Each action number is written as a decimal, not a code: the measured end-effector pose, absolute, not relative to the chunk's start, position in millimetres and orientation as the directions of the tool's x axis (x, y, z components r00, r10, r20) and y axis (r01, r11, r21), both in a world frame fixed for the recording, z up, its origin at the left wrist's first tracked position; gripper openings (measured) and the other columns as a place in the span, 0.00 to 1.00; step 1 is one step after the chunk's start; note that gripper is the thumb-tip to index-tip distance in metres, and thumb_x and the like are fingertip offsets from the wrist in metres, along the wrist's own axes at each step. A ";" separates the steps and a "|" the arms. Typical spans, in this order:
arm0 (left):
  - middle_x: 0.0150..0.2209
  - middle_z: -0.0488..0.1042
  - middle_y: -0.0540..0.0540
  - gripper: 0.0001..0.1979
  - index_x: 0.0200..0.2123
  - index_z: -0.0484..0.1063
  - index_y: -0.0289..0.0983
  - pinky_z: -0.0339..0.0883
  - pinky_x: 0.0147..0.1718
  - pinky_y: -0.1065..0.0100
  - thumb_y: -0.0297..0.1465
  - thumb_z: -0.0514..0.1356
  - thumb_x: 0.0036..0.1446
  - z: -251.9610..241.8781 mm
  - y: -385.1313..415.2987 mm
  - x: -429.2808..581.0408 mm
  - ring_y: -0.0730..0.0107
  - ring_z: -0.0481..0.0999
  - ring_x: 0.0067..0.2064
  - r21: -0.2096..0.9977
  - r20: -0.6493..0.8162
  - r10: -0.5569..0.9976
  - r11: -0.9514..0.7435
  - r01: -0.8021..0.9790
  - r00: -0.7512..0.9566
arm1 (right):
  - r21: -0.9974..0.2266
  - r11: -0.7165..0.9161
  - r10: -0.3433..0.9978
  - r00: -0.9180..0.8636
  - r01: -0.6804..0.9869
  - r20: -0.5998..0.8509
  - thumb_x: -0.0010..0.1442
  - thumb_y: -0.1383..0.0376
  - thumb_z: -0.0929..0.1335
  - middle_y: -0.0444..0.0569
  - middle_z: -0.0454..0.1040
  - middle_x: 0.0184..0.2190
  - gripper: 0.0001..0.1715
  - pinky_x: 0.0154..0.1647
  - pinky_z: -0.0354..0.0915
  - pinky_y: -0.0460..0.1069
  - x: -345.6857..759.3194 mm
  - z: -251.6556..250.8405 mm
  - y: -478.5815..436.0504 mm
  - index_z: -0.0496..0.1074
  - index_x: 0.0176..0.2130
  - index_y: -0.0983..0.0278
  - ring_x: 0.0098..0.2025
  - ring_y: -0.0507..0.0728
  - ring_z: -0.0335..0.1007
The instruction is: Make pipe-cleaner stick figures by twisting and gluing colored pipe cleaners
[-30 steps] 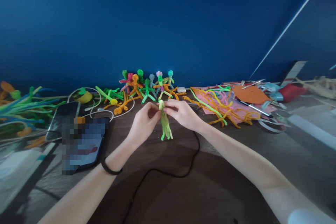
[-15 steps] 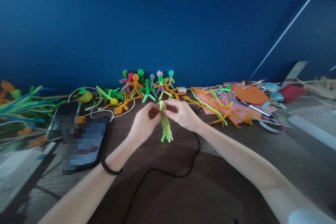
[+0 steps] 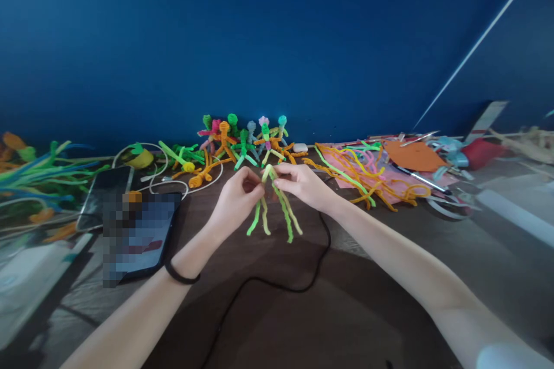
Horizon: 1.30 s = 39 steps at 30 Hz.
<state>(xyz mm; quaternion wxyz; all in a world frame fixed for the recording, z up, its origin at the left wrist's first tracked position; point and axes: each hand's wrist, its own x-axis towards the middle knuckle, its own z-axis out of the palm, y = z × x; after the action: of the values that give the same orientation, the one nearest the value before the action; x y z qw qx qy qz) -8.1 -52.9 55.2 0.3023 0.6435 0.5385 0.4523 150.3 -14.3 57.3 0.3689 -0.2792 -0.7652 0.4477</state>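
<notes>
My left hand (image 3: 235, 199) and my right hand (image 3: 300, 183) both pinch the top of a bundle of green and yellow pipe cleaners (image 3: 274, 207) held above the dark table (image 3: 355, 288). Below the pinch, the strands hang spread into two pairs, one pair under each hand. A black band sits on my left wrist. Behind the hands, a group of finished pipe-cleaner figures (image 3: 244, 141) stands against the blue wall.
A tablet (image 3: 138, 236) and a phone (image 3: 101, 196) lie at the left with white cables. Loose green and blue pipe cleaners (image 3: 38, 176) are at the far left. Orange and pink strands (image 3: 363, 176), orange paper and ribbon scraps lie at the right. A black cable (image 3: 277, 282) crosses the table.
The hanging strands were together as one narrow bunch; now they are pulled apart into two splayed pairs. Both hands stay pinched at the top.
</notes>
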 end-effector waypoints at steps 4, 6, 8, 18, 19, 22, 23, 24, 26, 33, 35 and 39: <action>0.24 0.63 0.55 0.06 0.27 0.60 0.37 0.58 0.26 0.73 0.31 0.56 0.48 54.7 -53.4 -4.6 0.76 0.64 0.26 0.900 0.286 0.958 -0.272 0.341 0.009 | -0.914 0.395 0.755 -0.600 0.093 0.265 0.53 0.70 0.62 0.45 0.67 0.28 0.11 0.30 0.63 0.45 148.5 54.7 -16.3 0.71 0.37 0.68 0.28 0.50 0.67; 0.23 0.63 0.54 0.07 0.28 0.60 0.37 0.57 0.25 0.73 0.34 0.56 0.50 54.9 -52.9 -4.0 0.77 0.63 0.25 0.931 0.243 0.970 -0.234 0.281 0.005 | -0.913 0.398 0.746 -0.611 0.092 0.264 0.53 0.71 0.62 0.45 0.67 0.29 0.11 0.29 0.63 0.45 148.2 53.7 -16.6 0.70 0.37 0.68 0.27 0.49 0.67; 0.22 0.64 0.54 0.09 0.28 0.62 0.37 0.56 0.24 0.73 0.37 0.56 0.51 54.8 -52.1 -4.6 0.77 0.63 0.24 0.950 0.198 0.980 -0.195 0.242 0.011 | -0.895 0.432 0.740 -0.610 0.109 0.283 0.52 0.72 0.62 0.45 0.67 0.29 0.11 0.30 0.63 0.45 148.5 53.3 -16.2 0.71 0.36 0.67 0.28 0.49 0.66; 0.26 0.68 0.50 0.12 0.29 0.67 0.35 0.56 0.24 0.72 0.40 0.57 0.50 57.4 -52.0 -10.7 0.75 0.64 0.26 0.872 0.258 0.965 -0.257 0.416 0.056 | -0.808 0.543 0.735 -0.595 0.228 0.326 0.55 0.70 0.63 0.47 0.70 0.32 0.12 0.34 0.63 0.46 151.2 58.7 -16.4 0.73 0.38 0.67 0.33 0.51 0.66; 0.26 0.68 0.50 0.12 0.30 0.67 0.35 0.56 0.25 0.72 0.39 0.57 0.50 58.1 -52.4 -10.4 0.74 0.65 0.27 0.873 0.257 0.965 -0.256 0.416 0.056 | -0.813 0.539 0.734 -0.596 0.218 0.326 0.55 0.70 0.63 0.47 0.71 0.33 0.13 0.36 0.64 0.47 151.3 58.9 -16.3 0.73 0.39 0.67 0.34 0.51 0.67; 0.25 0.68 0.51 0.11 0.31 0.67 0.35 0.56 0.23 0.73 0.38 0.56 0.52 59.8 -53.4 -9.2 0.75 0.65 0.26 0.890 0.234 0.970 -0.241 0.388 0.065 | -0.841 0.509 0.745 -0.583 0.185 0.323 0.55 0.70 0.63 0.49 0.73 0.35 0.13 0.38 0.65 0.48 151.0 58.9 -15.6 0.72 0.40 0.67 0.36 0.52 0.69; 0.25 0.68 0.51 0.11 0.31 0.67 0.35 0.55 0.23 0.73 0.38 0.56 0.52 60.3 -53.8 -8.8 0.75 0.64 0.26 0.892 0.230 0.971 -0.237 0.385 0.067 | -0.849 0.498 0.753 -0.575 0.179 0.320 0.55 0.70 0.64 0.49 0.73 0.36 0.13 0.38 0.65 0.48 150.8 58.7 -15.4 0.72 0.41 0.68 0.36 0.52 0.69; 0.24 0.67 0.51 0.11 0.31 0.67 0.35 0.55 0.22 0.74 0.38 0.56 0.52 60.6 -54.2 -8.3 0.76 0.64 0.25 0.892 0.228 0.971 -0.237 0.386 0.068 | -0.856 0.486 0.760 -0.568 0.176 0.316 0.54 0.70 0.64 0.49 0.74 0.35 0.14 0.38 0.65 0.48 150.5 58.4 -15.3 0.72 0.41 0.68 0.36 0.52 0.69; 0.23 0.67 0.52 0.10 0.31 0.68 0.35 0.54 0.21 0.74 0.37 0.55 0.52 61.3 -55.1 -7.6 0.76 0.63 0.24 0.889 0.233 0.970 -0.243 0.389 0.076 | -0.869 0.464 0.771 -0.562 0.173 0.299 0.54 0.70 0.65 0.49 0.74 0.35 0.14 0.38 0.66 0.48 149.8 57.7 -15.1 0.71 0.42 0.68 0.34 0.52 0.69; 0.22 0.64 0.53 0.09 0.30 0.69 0.36 0.54 0.22 0.74 0.35 0.53 0.54 62.6 -56.2 -8.3 0.77 0.61 0.24 0.880 0.251 0.959 -0.283 0.382 0.133 | -0.913 0.386 0.791 -0.557 0.136 0.251 0.54 0.67 0.66 0.48 0.72 0.31 0.10 0.32 0.67 0.47 148.3 57.8 -16.0 0.69 0.39 0.68 0.29 0.50 0.69; 0.22 0.63 0.54 0.09 0.31 0.68 0.37 0.53 0.21 0.75 0.35 0.53 0.54 62.2 -55.8 -9.2 0.78 0.60 0.23 0.881 0.253 0.958 -0.286 0.378 0.136 | -0.917 0.378 0.791 -0.561 0.130 0.246 0.54 0.66 0.66 0.46 0.70 0.28 0.10 0.27 0.65 0.45 148.1 58.9 -16.8 0.68 0.38 0.67 0.25 0.49 0.68; 0.18 0.59 0.56 0.08 0.32 0.65 0.38 0.49 0.16 0.75 0.37 0.53 0.55 60.4 -55.3 -9.9 0.80 0.55 0.17 0.933 0.167 0.972 -0.209 0.293 0.163 | -0.907 0.392 0.787 -0.566 0.154 0.244 0.56 0.60 0.64 0.42 0.66 0.25 0.10 0.19 0.60 0.43 148.9 59.6 -17.6 0.64 0.33 0.66 0.18 0.46 0.62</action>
<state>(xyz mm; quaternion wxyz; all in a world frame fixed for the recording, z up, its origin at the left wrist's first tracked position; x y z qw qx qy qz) -9.9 -55.3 60.4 0.3985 0.6502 0.4865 0.4264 148.9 -17.6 59.6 0.3472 -0.3105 -0.7585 0.4558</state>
